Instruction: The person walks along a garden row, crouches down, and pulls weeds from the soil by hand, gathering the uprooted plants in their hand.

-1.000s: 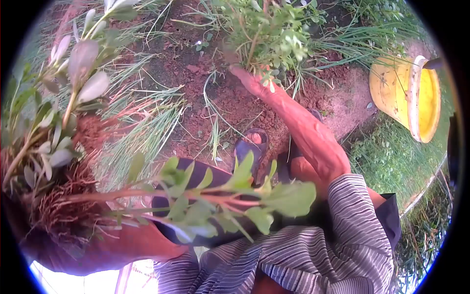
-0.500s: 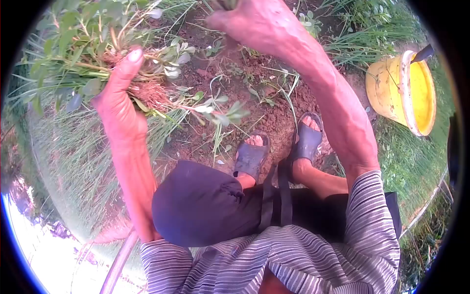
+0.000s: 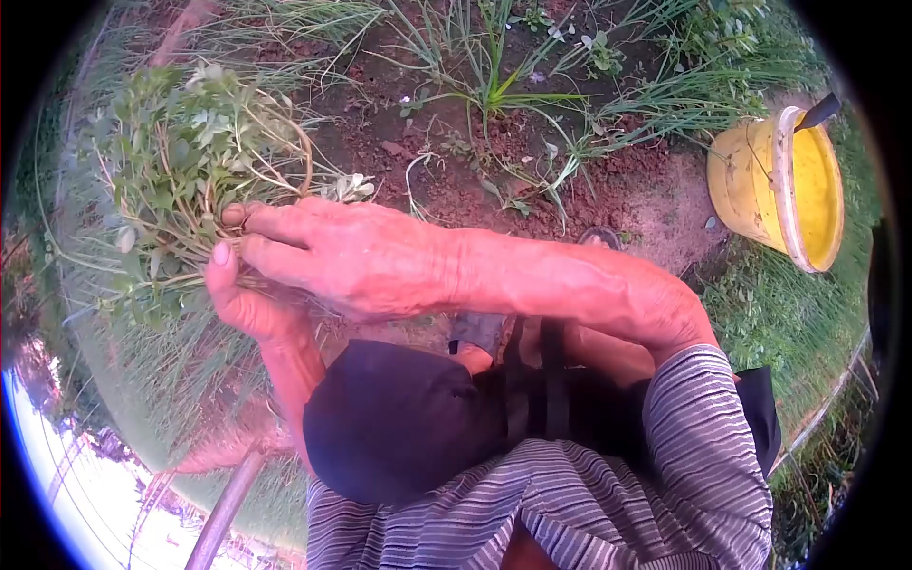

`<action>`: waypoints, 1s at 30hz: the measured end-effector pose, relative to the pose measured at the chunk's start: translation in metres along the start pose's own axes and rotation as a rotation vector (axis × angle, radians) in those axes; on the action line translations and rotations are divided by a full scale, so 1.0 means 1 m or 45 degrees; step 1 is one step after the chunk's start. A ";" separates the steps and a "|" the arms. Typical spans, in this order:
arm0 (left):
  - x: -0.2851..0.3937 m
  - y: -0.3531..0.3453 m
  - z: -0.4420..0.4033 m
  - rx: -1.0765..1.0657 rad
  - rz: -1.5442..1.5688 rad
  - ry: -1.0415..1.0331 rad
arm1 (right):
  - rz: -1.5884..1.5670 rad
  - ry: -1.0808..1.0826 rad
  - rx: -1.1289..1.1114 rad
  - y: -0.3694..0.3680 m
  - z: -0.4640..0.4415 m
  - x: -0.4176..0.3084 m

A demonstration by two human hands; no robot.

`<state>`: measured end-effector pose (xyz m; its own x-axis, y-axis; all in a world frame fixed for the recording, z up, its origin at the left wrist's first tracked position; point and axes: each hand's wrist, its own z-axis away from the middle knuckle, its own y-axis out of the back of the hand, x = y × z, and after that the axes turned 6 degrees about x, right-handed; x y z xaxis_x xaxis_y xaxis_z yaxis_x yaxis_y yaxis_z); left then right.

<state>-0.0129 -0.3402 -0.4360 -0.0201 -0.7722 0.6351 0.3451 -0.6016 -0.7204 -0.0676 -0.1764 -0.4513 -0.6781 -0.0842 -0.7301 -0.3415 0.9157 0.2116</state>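
A thick bunch of pulled weeds (image 3: 180, 157), leafy and green with pale bent stems, is at the left of the head view. My left hand (image 3: 256, 304) grips it from below, thumb up along the stems; most of its fingers are hidden under the bunch. Reaching across from the right, my right hand (image 3: 342, 256) lies over the left one, its fingers bent onto the stem ends. Whether it also brings a separate weed is hidden by the leaves.
Reddish soil (image 3: 380, 133) lies ahead, with tufts of thin green-leaved plants (image 3: 494, 90) growing in it. A yellow bucket (image 3: 750, 180) stands tilted-looking at the right, a dark handle (image 3: 819, 111) at its rim. My sandalled feet are mostly covered by my right arm. A pole (image 3: 226, 513) shows at lower left.
My right hand has come down and left from the top of the view onto the bunch in my left hand. The bunch's reddish roots are now covered.
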 end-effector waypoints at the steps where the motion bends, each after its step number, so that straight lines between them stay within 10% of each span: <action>1: 0.003 -0.002 -0.002 0.168 -0.145 -0.189 | -0.133 0.063 0.102 0.009 0.008 0.007; 7: 0.047 0.001 0.001 -0.035 -0.024 -0.411 | 0.934 -1.001 -1.417 0.118 0.114 0.156; 10: 0.049 0.002 0.005 -0.072 0.031 -0.458 | 1.017 -1.239 -0.804 0.135 0.163 0.226; 12: 0.047 0.002 0.008 -0.020 0.038 -0.460 | 0.988 -0.910 -0.404 0.132 0.164 0.238; 23: 0.042 0.015 0.022 0.041 0.009 -0.389 | 0.897 -1.230 -0.561 0.113 0.130 0.262; 30: 0.038 0.013 0.022 0.049 -0.020 -0.356 | 1.043 -0.729 -0.914 0.097 0.131 0.292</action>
<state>0.0114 -0.3731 -0.4149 0.2320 -0.6729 0.7024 0.3825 -0.6008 -0.7020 -0.2133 -0.0609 -0.7291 -0.5391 0.7638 -0.3549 -0.3522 0.1783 0.9188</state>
